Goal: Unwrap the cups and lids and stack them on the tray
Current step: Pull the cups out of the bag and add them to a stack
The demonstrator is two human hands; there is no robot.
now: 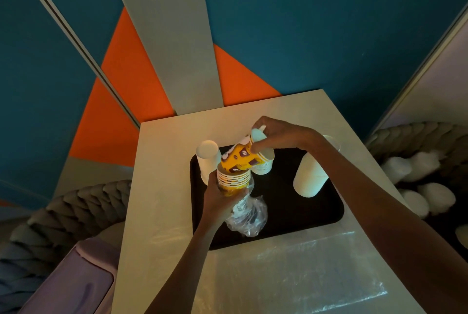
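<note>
I see both arms reaching in from the near edge over the black tray, which sits on the pale table. My left hand is raised above the tray's left part, with the fingers curled round a nested stack of yellow cups. The stack's rims face the far side. A clear plastic wrapper bunches below that hand and hangs down to the tray.

My right hand comes in from the right, wrist bent, with the fingers wrapped round the base end of a tilted yellow cup. That cup's mouth end meets the top of the stack. I cannot tell whether it is one cup or several.

On the tray, a white cup stack stands at the far left, partly behind the yellow cups. A short white stack sits under my right hand. A tall white stack leans at the right, its top hidden by my forearm. A flat plastic sheet lies on the near table.
</note>
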